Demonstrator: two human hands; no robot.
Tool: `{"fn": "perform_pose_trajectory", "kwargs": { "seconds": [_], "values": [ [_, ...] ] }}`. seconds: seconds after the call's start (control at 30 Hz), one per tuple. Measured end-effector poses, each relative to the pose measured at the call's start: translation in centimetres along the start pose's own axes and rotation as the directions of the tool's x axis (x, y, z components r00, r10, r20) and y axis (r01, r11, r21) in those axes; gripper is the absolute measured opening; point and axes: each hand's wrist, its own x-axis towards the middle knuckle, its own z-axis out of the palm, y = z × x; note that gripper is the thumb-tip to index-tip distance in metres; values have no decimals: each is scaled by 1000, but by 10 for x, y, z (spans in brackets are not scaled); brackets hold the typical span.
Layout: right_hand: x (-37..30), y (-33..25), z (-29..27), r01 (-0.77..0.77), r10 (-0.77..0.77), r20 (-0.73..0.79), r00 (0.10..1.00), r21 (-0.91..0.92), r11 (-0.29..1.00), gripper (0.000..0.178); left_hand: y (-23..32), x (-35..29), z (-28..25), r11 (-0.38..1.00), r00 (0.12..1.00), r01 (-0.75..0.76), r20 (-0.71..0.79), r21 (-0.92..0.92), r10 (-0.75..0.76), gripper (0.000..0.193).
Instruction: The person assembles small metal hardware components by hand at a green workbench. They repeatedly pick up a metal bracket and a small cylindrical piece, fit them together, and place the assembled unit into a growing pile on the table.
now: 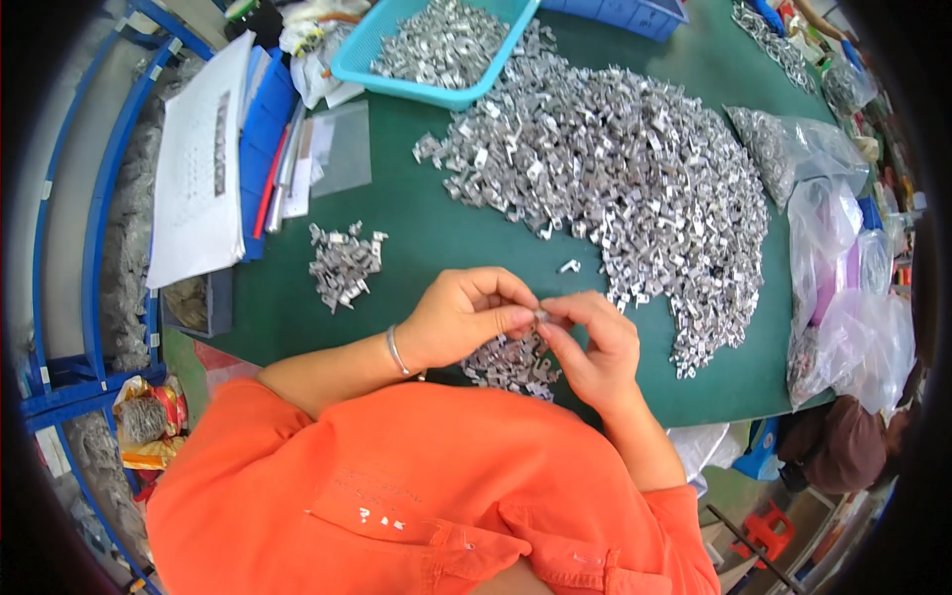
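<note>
My left hand (458, 315) and my right hand (598, 347) meet at their fingertips near the front of the green table (416, 243). Between them they pinch one small silvery metal bracket (540, 314), mostly covered by the fingers. Thumb and forefinger are closed on it on both sides. Right under the hands lies a small heap of metal brackets (513, 369), partly hidden by my left hand. Another little heap (345, 266) sits to the left. A large spread pile of the same bent pieces (635, 169) covers the far right, with one stray bracket (568, 266) beside it.
A turquoise basket (354, 61) full of brackets stands at the back, next to a blue bin (635, 14). Papers (203, 164) lean on a blue holder at the left. Clear plastic bags (843, 297) line the right edge. Blue shelving (99, 218) rises at far left.
</note>
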Motion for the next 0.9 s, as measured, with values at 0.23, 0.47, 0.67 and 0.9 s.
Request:
{"fn": "perform_pose_trajectory", "kwargs": {
  "seconds": [0.23, 0.47, 0.67, 0.9],
  "values": [
    [7, 8, -24, -125, 62, -215, 975, -292, 948, 12, 75, 77, -57, 912, 883, -363, -382, -189, 273, 16],
    [25, 33, -23, 6, -108, -118, 987, -645, 764, 10, 57, 70, -62, 971, 900, -190, -421, -144, 113, 24],
    [25, 40, -14, 123, -180, -52, 982, -543, 830, 9, 15, 34, -5, 956, 998, 17, -69, 294, 3, 33],
    [-4, 16, -3, -140, 165, -259, 952, 112, 984, 7, 10, 21, 13, 920, 1000, -7, 16, 392, 1, 13]
  ]
}}
